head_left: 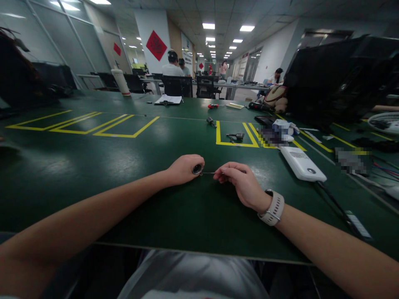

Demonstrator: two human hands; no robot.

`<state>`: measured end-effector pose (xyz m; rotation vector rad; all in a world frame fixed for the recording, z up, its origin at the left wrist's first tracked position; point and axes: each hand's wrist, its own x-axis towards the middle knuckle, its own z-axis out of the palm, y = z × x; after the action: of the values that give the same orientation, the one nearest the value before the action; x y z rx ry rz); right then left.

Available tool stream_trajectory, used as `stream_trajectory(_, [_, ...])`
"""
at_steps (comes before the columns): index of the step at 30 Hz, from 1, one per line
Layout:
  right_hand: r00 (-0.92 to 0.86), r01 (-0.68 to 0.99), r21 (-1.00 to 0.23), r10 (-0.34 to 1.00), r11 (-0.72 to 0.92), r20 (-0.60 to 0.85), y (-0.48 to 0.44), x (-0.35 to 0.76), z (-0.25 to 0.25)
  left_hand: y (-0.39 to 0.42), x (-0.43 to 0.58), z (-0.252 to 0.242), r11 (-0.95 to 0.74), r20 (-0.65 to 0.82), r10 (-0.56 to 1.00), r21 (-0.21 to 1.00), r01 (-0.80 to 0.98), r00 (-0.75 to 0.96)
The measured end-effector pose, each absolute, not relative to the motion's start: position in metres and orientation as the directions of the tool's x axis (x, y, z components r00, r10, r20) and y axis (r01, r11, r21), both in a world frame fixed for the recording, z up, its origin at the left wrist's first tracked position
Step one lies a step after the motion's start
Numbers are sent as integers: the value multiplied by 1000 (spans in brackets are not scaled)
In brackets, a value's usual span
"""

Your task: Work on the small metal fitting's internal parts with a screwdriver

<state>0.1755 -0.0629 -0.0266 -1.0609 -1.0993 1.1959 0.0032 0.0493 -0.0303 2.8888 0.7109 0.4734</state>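
Observation:
My left hand (185, 168) is closed around a dark round part (197, 169) whose hollow end, with a metallic rim, faces the right hand. Most of that part is hidden by my fingers. Between thumb and fingers, my right hand (238, 178) pinches a thin metal rod (208, 172) that points left. Its far end reaches the edge of the round part, near a tiny ring-like piece; whether they touch I cannot tell. Beyond the hands, a dark part with a shaft (239, 136) lies inside a yellow taped box, and a similar dark part (211, 121) lies by its corner.
The green table (124, 153) carries yellow tape outlines. On the right are a white device (302, 163) with a black cable and a crumpled bag (285, 128). Farther back lie a red-handled screwdriver (213, 106), a clipboard with paper (168, 99) and a white bottle (121, 82). People sit beyond.

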Motion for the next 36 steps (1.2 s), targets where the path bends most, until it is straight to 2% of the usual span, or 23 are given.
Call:
stream_trajectory(8, [41,-157,-964,977,213,209,-64,177,-32,51,3,-32,-881,276,470,193,431,838])
stream_trajectory(12, [14,-21,-972,972,235,235,-65,175,-32,51,3,-33,-886,282,462,184,426,841])
stream_trajectory(17, [-136,135,-968,972,211,193,-65,172,-31,49,3,-31,-879,293,476,176,442,829])
stream_trajectory(20, [-182,91,-975,966,200,181,-64,173,-33,47,5,-28,-867,292,499,180,466,816])
stream_trajectory(25, [-153,32,-975,965,219,212,-63,174,-33,45,6,-27,-843,254,537,201,499,804])
stream_trajectory(29, [-80,228,-912,940,342,332,-69,174,-26,46,5,-28,-859,262,509,214,465,820])
stream_trajectory(32, [-97,433,-779,883,453,459,-73,170,-24,47,4,-30,-871,277,488,212,443,828])
stream_trajectory(34, [-139,505,-695,844,511,519,-74,168,-24,48,4,-30,-872,277,487,205,444,828])
stream_trajectory(36, [-154,523,-682,844,511,514,-74,167,-25,48,4,-30,-876,276,481,198,441,832])
